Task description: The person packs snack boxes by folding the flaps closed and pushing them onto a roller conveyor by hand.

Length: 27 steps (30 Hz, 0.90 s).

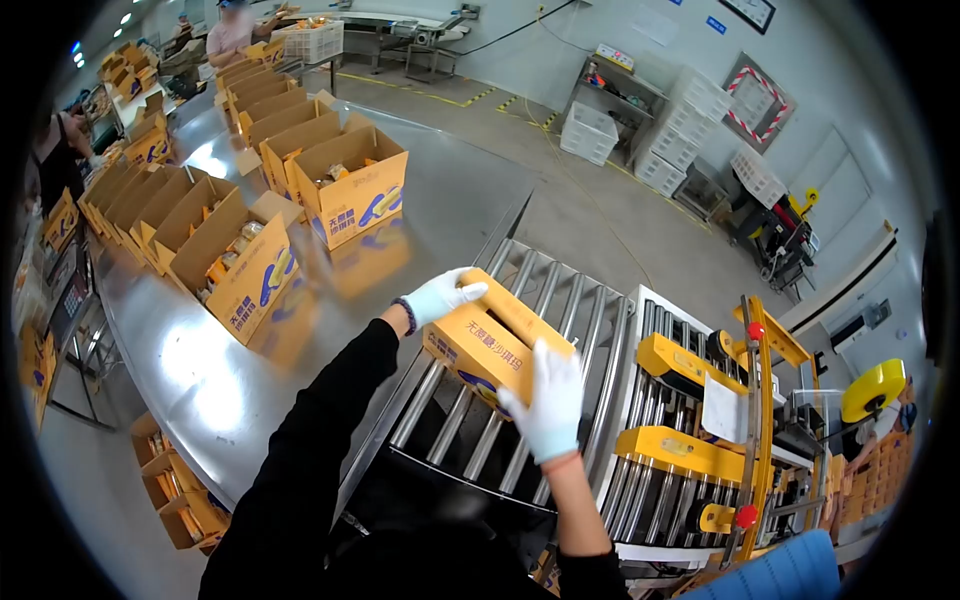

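Note:
A yellow cardboard box [478,346] with dark printed lettering sits on the metal rollers, its top flaps folded nearly together with a dark gap between them. My left hand [446,299], in a white glove, grips the box at its far left corner, fingers over a top flap. Also gloved, my right hand [550,402] holds the near right end, thumb against the printed front and fingers at the upper edge. The box's contents cannot be made out. Under it runs the roller conveyor [484,437].
Rows of open boxes [345,185] with wrapped pieces inside stand on the steel table [440,180] to the left. A yellow-framed machine [690,455] adjoins the rollers on the right. White crates [590,133] are by the far wall. Another person [233,38] stands beyond the table.

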### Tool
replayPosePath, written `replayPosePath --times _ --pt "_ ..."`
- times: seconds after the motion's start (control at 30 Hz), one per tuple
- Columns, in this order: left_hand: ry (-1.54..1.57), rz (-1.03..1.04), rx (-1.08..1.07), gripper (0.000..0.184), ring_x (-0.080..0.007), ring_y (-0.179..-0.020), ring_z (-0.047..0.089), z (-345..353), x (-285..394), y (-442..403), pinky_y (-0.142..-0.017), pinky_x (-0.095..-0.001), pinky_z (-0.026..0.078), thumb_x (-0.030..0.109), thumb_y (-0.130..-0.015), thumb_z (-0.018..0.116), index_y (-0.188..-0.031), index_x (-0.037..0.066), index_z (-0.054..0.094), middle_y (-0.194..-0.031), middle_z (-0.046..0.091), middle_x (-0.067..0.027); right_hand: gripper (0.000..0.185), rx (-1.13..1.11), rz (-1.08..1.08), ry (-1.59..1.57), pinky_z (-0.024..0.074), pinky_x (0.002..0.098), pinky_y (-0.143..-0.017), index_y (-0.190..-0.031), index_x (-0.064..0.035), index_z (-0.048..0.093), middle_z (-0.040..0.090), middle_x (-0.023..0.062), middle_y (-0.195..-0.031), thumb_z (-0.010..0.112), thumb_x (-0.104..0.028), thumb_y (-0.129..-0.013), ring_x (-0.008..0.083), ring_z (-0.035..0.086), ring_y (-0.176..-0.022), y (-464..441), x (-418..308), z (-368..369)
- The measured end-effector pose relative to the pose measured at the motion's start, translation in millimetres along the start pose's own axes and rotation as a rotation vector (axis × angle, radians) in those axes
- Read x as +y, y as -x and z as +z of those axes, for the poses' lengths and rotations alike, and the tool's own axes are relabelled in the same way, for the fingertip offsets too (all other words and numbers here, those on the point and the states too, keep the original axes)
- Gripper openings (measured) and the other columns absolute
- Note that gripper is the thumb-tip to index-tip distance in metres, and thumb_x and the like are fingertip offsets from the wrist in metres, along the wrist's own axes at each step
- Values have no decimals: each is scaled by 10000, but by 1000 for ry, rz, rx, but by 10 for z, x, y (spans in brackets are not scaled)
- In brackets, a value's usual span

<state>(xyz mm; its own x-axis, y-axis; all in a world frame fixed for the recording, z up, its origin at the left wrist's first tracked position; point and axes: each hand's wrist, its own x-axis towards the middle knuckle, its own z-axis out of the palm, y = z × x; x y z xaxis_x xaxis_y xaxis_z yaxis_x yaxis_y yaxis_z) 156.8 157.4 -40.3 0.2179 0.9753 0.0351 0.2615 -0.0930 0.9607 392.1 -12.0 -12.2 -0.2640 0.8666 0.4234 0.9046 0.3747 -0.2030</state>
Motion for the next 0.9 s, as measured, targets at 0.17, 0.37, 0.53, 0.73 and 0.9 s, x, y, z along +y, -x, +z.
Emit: replayPosePath --times 0.17,0.37,0.53,0.73,0.9 --pt "63 57 301 404 -251 -1018 683 816 32 35 -911 -364 542 304 -990 643 -1261 3 646 -1107 706 -189 1048 -179 159 154 253 474 -1246 -1498 6 391 444 209 -1532 913 -242 -623 360 405 -1440 149 372 -88" --pt "406 -288 -699 683 -373 -1211 618 2058 198 694 -1026 -422 489 459 -994 601 -1474 -2 447 -1333 608 -236 800 -138 250 427 195 458 -1265 -1530 20 359 365 189 -1610 704 -244 -858 329 308 -1513 39 1025 -99" --pt "-366 99 -153 470 -377 -1056 647 386 256 1200 -971 -501 473 338 -935 655 -1265 14 574 -1151 666 -206 546 6 265 380 249 470 -1241 -1434 -37 512 448 153 -1561 617 -110 -904 337 379 -1467 444 1466 -234" --pt "-1269 -121 929 115 -295 -969 621 -2334 -283 1975 -909 -520 423 209 -855 657 -917 112 651 -956 669 -103 379 74 202 318 416 444 -1133 -1196 -66 699 563 150 -1437 614 29 -839 344 542 -1310 575 1630 -104" --pt "-1327 -81 744 145 -318 -876 635 -1837 -320 2110 -888 -548 428 242 -884 642 -784 137 631 -756 659 -87 394 -71 83 -555 466 408 -1087 -1290 -48 649 665 155 -1270 645 -48 -896 328 616 -1220 634 627 669"
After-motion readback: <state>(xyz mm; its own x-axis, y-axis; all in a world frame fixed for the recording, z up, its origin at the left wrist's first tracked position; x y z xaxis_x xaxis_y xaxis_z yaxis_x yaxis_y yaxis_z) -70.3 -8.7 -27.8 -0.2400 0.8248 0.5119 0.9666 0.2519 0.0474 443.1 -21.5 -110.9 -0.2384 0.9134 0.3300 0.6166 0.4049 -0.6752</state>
